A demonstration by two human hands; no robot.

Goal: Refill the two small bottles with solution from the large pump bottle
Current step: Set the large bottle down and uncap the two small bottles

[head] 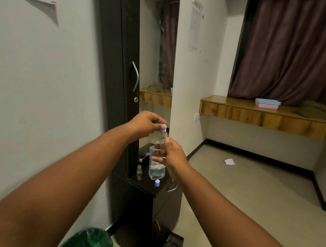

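**Capped small bottle held above the solution bottle at the mirror cabinet**

Just right of the frame's centre, my right hand (pixel 172 155) grips a small clear bottle (pixel 162 140) around its body, holding it upright in the air. My left hand (pixel 146 123), a little higher and to the left, pinches the pale blue cap (pixel 164 130) sitting on that bottle's neck between thumb and fingertips. Both forearms reach in from the lower corners of the frame.

Directly below and behind the held bottle stands the large clear bottle (pixel 156 169) on the dark bench (pixel 150 189), a low black cabinet top at lower centre. Its white label carries handwritten lettering that reads as "SOLUTION", and a shallow band of bluish liquid shows in its base. My right hand hides its upper part, so I cannot make out its pump.

Just left of the large bottle, standing apart from it on the same bench, is the second small bottle (pixel 139 172), clear, upright and without a cap. A loose pale blue cap (pixel 157 183) rests on the bench in front of the large bottle, near the front edge.

A green-lined bin (pixel 90 241) sits at the bottom edge, left of centre. A wooden shelf (pixel 263 116) runs along the right side with stacked pink and blue trays (pixel 267 103) on it, below dark curtains (pixel 289 49) in the upper right.
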